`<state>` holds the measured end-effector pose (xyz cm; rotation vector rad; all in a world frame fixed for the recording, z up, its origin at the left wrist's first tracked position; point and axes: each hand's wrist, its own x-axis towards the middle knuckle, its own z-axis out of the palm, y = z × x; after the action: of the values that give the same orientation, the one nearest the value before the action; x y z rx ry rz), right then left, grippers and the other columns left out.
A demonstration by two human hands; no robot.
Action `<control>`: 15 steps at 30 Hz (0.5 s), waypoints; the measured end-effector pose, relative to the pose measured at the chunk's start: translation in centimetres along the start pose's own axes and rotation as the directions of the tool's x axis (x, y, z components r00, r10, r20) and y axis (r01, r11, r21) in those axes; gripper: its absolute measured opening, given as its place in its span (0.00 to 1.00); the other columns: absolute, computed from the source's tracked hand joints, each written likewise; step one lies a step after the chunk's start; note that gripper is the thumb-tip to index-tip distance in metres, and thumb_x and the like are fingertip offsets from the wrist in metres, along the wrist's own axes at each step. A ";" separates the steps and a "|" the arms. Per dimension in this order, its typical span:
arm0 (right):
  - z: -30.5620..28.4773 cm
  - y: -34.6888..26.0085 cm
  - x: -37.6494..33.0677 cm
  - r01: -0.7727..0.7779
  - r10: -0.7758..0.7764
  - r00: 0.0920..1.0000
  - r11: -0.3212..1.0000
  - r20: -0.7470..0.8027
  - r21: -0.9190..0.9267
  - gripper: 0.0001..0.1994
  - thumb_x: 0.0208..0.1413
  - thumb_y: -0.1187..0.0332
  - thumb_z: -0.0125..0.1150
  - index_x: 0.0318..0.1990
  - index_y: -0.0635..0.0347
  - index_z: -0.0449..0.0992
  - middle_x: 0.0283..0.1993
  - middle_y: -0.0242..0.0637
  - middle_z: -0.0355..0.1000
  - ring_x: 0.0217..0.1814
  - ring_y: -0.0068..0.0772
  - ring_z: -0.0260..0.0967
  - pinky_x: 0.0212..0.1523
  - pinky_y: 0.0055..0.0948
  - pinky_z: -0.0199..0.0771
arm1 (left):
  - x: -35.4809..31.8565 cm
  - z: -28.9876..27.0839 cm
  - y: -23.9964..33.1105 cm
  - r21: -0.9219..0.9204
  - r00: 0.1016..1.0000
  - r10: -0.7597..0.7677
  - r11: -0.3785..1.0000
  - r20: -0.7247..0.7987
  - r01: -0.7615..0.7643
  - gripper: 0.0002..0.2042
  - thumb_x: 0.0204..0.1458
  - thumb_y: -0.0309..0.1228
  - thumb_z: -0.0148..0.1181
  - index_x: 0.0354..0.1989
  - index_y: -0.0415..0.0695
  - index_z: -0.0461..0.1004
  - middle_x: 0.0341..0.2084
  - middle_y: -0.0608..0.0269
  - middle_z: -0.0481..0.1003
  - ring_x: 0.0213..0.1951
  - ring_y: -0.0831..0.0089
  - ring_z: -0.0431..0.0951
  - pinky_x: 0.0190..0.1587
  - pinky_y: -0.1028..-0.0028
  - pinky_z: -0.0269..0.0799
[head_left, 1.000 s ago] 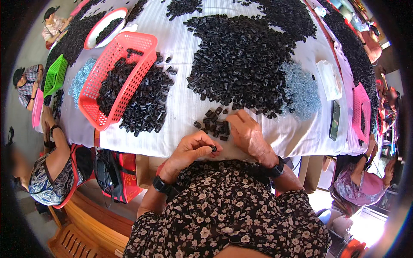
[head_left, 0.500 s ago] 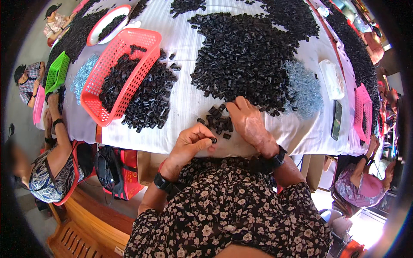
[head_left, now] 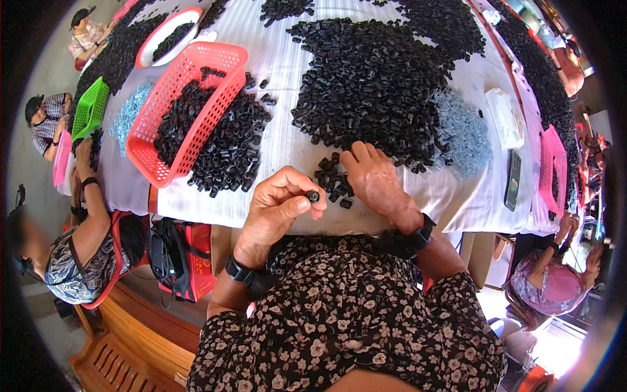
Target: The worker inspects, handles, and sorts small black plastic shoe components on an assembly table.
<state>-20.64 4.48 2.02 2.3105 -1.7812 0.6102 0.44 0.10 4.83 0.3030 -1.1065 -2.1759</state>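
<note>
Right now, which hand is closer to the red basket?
Left. The left hand is right of the red basket; the right hand is farther right.

Single small black cylindrical piece, plastic-looking (head_left: pixel 313 196): pinched at the fingertips of the left hand (head_left: pixel 279 204), round end facing the camera; interior detail too small to read. Loose cluster of small black tubular pieces (head_left: pixel 332 178): lying on white cloth (head_left: pixel 277 147), just beside the right hand (head_left: pixel 373 176) and partly hidden by it; orientations mixed, several pieces touching or overlapping.
</note>
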 end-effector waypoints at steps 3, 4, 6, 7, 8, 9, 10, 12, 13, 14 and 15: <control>0.1 0.1 0.0 -0.013 0.013 1.000 1.000 -0.013 -0.005 0.07 0.42 0.75 0.56 0.31 0.61 0.68 0.29 0.36 0.61 0.31 0.35 0.65 0.31 0.30 0.70 | -0.1 0.0 -0.1 -0.014 1.000 -0.001 1.000 0.015 0.001 0.08 0.53 0.26 0.58 0.39 0.37 0.70 0.33 0.54 0.76 0.33 0.72 0.76 0.35 0.74 0.73; 0.3 0.1 -0.1 -0.013 0.013 1.000 1.000 -0.014 -0.005 0.07 0.42 0.75 0.56 0.31 0.61 0.68 0.29 0.36 0.61 0.31 0.35 0.65 0.31 0.30 0.70 | -0.1 0.0 -0.2 -0.013 1.000 -0.001 1.000 0.016 0.001 0.08 0.53 0.26 0.58 0.39 0.37 0.70 0.33 0.54 0.76 0.33 0.72 0.76 0.35 0.74 0.73; 0.6 0.4 -0.6 -0.070 0.070 0.997 0.998 -0.027 -0.004 0.05 0.46 0.76 0.55 0.31 0.61 0.68 0.28 0.37 0.62 0.30 0.37 0.66 0.30 0.30 0.69 | -0.1 0.1 -0.3 -0.007 1.000 -0.026 1.000 -0.017 0.026 0.08 0.53 0.25 0.57 0.39 0.37 0.70 0.32 0.54 0.76 0.32 0.72 0.76 0.35 0.75 0.72; 0.2 0.2 -0.5 -0.068 0.068 0.997 0.998 -0.027 -0.003 0.05 0.46 0.76 0.55 0.31 0.61 0.68 0.28 0.37 0.62 0.30 0.37 0.66 0.30 0.30 0.69 | -0.1 0.0 -0.3 -0.006 1.000 -0.025 1.000 -0.018 0.025 0.08 0.53 0.25 0.57 0.39 0.37 0.70 0.32 0.54 0.76 0.32 0.72 0.76 0.35 0.75 0.72; -0.5 0.0 -0.5 -0.141 0.153 0.988 0.955 -0.026 0.260 0.05 0.48 0.78 0.55 0.33 0.62 0.68 0.28 0.38 0.62 0.29 0.36 0.66 0.29 0.30 0.68 | -0.1 -0.1 -0.5 -0.002 0.999 -0.022 1.000 -0.039 0.022 0.07 0.53 0.25 0.57 0.39 0.37 0.70 0.32 0.54 0.76 0.32 0.73 0.76 0.35 0.75 0.72; -1.4 -0.2 -0.4 -0.201 0.233 0.972 0.841 -0.001 0.503 0.05 0.50 0.79 0.54 0.34 0.62 0.69 0.28 0.38 0.62 0.28 0.36 0.65 0.29 0.29 0.67 | 0.0 -0.1 -0.5 0.002 0.998 -0.018 1.000 -0.059 0.019 0.07 0.53 0.24 0.56 0.40 0.37 0.70 0.32 0.55 0.76 0.31 0.73 0.75 0.35 0.75 0.71; -2.3 -0.5 -0.3 -0.203 0.237 0.972 0.839 -0.002 0.504 0.05 0.50 0.79 0.54 0.34 0.62 0.69 0.28 0.38 0.62 0.28 0.36 0.65 0.29 0.29 0.67 | 0.0 0.1 -0.7 0.004 0.998 -0.022 1.000 -0.058 0.022 0.07 0.53 0.24 0.56 0.40 0.37 0.70 0.32 0.55 0.76 0.31 0.73 0.75 0.35 0.75 0.71; -4.1 -1.1 0.0 -0.256 0.225 0.964 0.631 0.142 0.732 0.07 0.52 0.81 0.51 0.39 0.62 0.70 0.29 0.37 0.62 0.27 0.32 0.63 0.28 0.27 0.64 | 0.1 0.6 -0.9 0.054 0.983 -0.040 0.997 -0.178 0.050 0.09 0.52 0.29 0.59 0.37 0.37 0.70 0.28 0.57 0.74 0.28 0.74 0.73 0.33 0.78 0.69; -4.3 -1.1 -0.1 -0.257 0.229 0.963 0.631 0.141 0.732 0.07 0.52 0.81 0.51 0.39 0.62 0.70 0.29 0.37 0.62 0.27 0.32 0.63 0.28 0.27 0.64 | 0.3 0.7 -1.0 0.055 0.984 -0.042 0.997 -0.175 0.052 0.09 0.52 0.29 0.59 0.37 0.37 0.70 0.28 0.57 0.74 0.28 0.74 0.73 0.33 0.78 0.69; -4.4 -1.1 -0.3 -0.245 0.204 0.968 0.611 0.149 0.753 0.07 0.54 0.80 0.51 0.40 0.63 0.70 0.30 0.35 0.62 0.28 0.28 0.62 0.28 0.25 0.63 | 0.4 0.8 -1.1 0.060 0.981 -0.045 0.997 -0.187 0.057 0.09 0.52 0.28 0.58 0.37 0.37 0.70 0.28 0.57 0.74 0.28 0.74 0.73 0.33 0.77 0.69; -4.5 -1.1 -0.4 -0.232 0.179 0.972 0.590 0.155 0.773 0.07 0.55 0.80 0.51 0.41 0.63 0.70 0.30 0.34 0.63 0.28 0.25 0.61 0.27 0.23 0.62 | 0.5 0.8 -1.1 0.066 0.979 -0.048 0.996 -0.199 0.062 0.08 0.53 0.27 0.57 0.37 0.37 0.70 0.28 0.57 0.75 0.28 0.74 0.73 0.33 0.77 0.69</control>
<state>-20.63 6.84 6.04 2.6189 -2.1117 1.6978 -0.82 0.78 4.47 0.5751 -1.0766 -2.1045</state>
